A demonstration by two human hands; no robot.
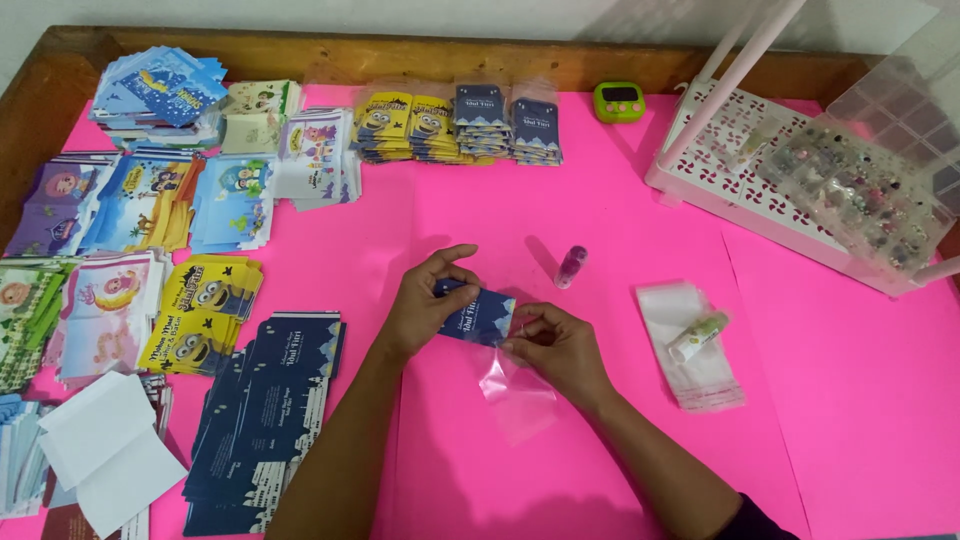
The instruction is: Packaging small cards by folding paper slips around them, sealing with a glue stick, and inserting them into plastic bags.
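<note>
Left hand pinching dark blue card at its left end. Right hand pinching clear plastic sleeve at card's right edge, over pink counter. Small purple vial upright just behind.

Bright, even indoor light, vivid pink table cover, soft short shadows beside the small pink bottle, faint glare on clear sleeve, slight softness throughout
</note>
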